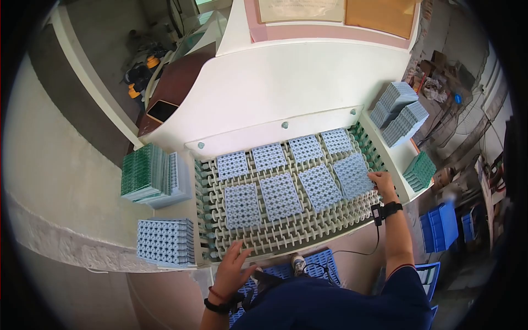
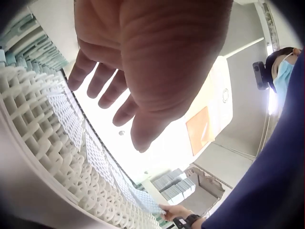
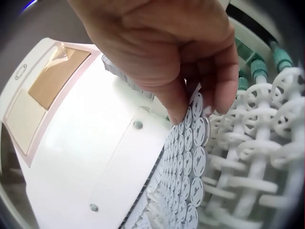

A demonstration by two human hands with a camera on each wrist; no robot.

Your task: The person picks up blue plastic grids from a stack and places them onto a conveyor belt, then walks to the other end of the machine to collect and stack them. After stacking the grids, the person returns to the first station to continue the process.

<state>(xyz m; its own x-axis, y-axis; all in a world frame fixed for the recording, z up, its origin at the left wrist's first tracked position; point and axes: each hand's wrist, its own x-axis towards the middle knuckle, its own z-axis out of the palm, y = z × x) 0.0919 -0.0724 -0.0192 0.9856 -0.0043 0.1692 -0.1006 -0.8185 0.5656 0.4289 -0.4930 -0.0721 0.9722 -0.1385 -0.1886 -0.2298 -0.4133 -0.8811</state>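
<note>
My right hand (image 1: 382, 184) pinches the right edge of a light blue perforated panel (image 1: 353, 175) at the right end of the front row; in the right wrist view, thumb and fingers of the hand (image 3: 190, 71) hold the panel's edge (image 3: 188, 157). Other such panels (image 1: 280, 196) lie in two rows on the white roller bed (image 1: 275, 236). My left hand (image 1: 232, 269) hovers by the bed's front edge with its fingers spread and nothing in it. The left wrist view shows that hand (image 2: 143, 62) with its palm bare.
Green panels (image 1: 146, 173) and a light blue stack (image 1: 165, 241) stand on the left ledge. More light blue stacks (image 1: 404, 124) and a green stack (image 1: 419, 170) are on the right ledge. A phone (image 1: 162, 111) lies at the back left. Blue crates (image 1: 440, 226) sit at the right.
</note>
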